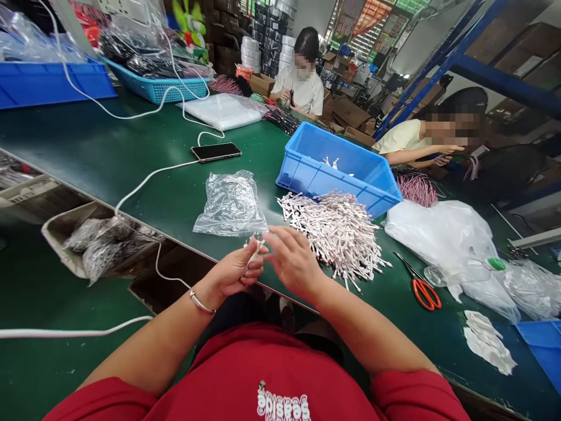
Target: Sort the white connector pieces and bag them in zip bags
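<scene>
My left hand (245, 266) is closed around a few short white cable pieces (254, 248), whose tips stick out above the fingers. Beside it, my right hand (293, 257) has its fingers stretched out near those tips. Whether the right fingertips touch the pieces, I cannot tell. A large heap of similar white and pinkish cable pieces (337, 234) lies on the green table just beyond my right hand. In front of my left hand lies a clear zip bag (232, 202). Behind the heap stands a blue bin (342, 181) with a few white pieces inside.
A phone (217, 152) lies on the table, with a white cord (144, 178) running past it. Orange-handled scissors (425, 292), white plastic bags (442, 228) and a crumpled white glove (488, 342) are at the right. Two people (302, 82) sit across the table.
</scene>
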Action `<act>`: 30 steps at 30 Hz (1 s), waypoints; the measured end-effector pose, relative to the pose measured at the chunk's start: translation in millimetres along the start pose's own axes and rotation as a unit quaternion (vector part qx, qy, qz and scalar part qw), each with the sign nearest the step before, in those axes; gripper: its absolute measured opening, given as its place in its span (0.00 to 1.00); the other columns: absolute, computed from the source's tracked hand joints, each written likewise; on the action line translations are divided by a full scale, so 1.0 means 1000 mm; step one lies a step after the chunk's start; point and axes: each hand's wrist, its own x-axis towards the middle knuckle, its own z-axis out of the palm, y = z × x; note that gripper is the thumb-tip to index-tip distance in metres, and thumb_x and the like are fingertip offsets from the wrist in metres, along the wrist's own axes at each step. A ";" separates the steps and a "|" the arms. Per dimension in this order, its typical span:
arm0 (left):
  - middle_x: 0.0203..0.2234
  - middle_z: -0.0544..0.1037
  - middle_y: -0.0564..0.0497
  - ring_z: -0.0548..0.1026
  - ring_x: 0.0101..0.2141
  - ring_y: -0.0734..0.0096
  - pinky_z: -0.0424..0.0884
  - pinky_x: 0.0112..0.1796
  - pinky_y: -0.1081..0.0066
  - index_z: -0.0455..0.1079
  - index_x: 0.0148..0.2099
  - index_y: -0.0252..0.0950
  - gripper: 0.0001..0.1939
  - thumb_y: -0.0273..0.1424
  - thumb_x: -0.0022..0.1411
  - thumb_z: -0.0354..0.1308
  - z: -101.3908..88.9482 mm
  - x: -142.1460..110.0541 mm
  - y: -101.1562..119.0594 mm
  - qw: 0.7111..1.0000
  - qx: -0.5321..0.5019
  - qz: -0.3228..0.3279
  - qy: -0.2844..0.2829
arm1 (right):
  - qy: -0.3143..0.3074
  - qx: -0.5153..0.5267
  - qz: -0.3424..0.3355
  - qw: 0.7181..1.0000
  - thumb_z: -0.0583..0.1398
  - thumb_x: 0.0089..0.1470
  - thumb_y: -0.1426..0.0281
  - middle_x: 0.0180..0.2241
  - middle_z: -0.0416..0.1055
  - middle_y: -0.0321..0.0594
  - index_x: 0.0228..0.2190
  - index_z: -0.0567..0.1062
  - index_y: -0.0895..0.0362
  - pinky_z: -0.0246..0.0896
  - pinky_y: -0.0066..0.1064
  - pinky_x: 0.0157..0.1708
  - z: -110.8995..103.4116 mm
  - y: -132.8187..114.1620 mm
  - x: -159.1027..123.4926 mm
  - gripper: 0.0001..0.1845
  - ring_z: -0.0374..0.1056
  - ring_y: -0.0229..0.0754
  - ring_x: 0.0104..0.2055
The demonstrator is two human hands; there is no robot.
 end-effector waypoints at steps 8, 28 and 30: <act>0.16 0.64 0.56 0.63 0.19 0.80 0.61 0.22 0.77 0.66 0.29 0.34 0.21 0.49 0.56 0.58 0.002 0.005 0.001 0.903 0.164 0.330 0.219 | -0.053 0.196 0.145 0.968 0.51 0.61 0.65 0.62 0.58 0.46 0.63 0.56 0.54 0.54 0.45 0.61 0.024 -0.005 -0.004 0.29 0.54 0.47 0.63; 0.51 0.72 0.39 0.70 0.52 0.62 0.63 0.54 0.59 0.67 0.45 0.34 0.11 0.33 0.63 0.50 0.016 0.050 -0.036 0.818 0.402 0.357 0.205 | 0.001 0.246 0.260 0.934 0.50 0.58 0.69 0.58 0.63 0.52 0.65 0.45 0.61 0.62 0.42 0.54 0.054 0.008 -0.031 0.36 0.65 0.47 0.56; 0.52 0.72 0.39 0.70 0.52 0.63 0.63 0.54 0.59 0.66 0.45 0.34 0.11 0.34 0.64 0.49 0.017 0.049 -0.036 0.816 0.415 0.351 0.198 | 0.013 0.250 0.243 0.937 0.50 0.59 0.69 0.56 0.66 0.50 0.61 0.57 0.60 0.62 0.40 0.54 0.053 0.007 -0.029 0.29 0.66 0.46 0.55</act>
